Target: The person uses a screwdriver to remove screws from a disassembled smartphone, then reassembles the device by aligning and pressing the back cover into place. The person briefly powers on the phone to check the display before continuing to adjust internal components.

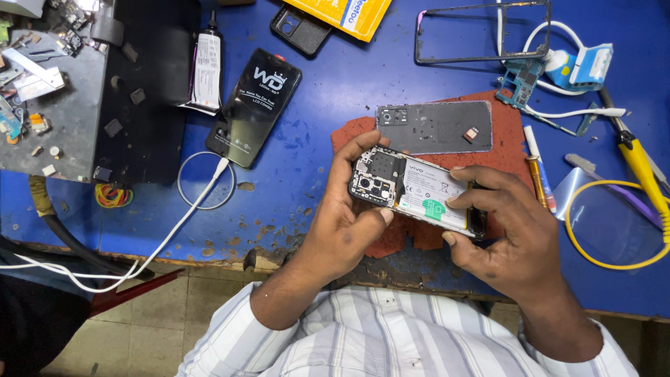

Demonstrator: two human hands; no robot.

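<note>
Seen from above: one opened smartphone with its back removed, white battery and camera module exposed (417,192), held level in both hands above a rust-red worn work mat (502,115) on a scuffed blue tabletop (335,84). Left hand (345,223) clasped around the phone's camera end, fingers (357,149) curled over the far edge and thumb pressed on the near edge. Right hand (506,234) gripped the other end, fingers (481,174) laid across the battery.

Just beyond the phone, lying on the mat: one dark grey detached back cover (434,128). Well to the left: one black phone display with glossy screen (255,108), and a white cable (160,244) trailing off the near edge of the tabletop. Beside the display: one black glue tube with white label (207,70). At the far edge: one empty metal phone frame (481,31) and one small blue-green circuit board (520,82). At right: one yellow-handled tool (645,171) and one yellow wire loop (614,223). Striped shirt sleeves (391,342) at the bottom.
</note>
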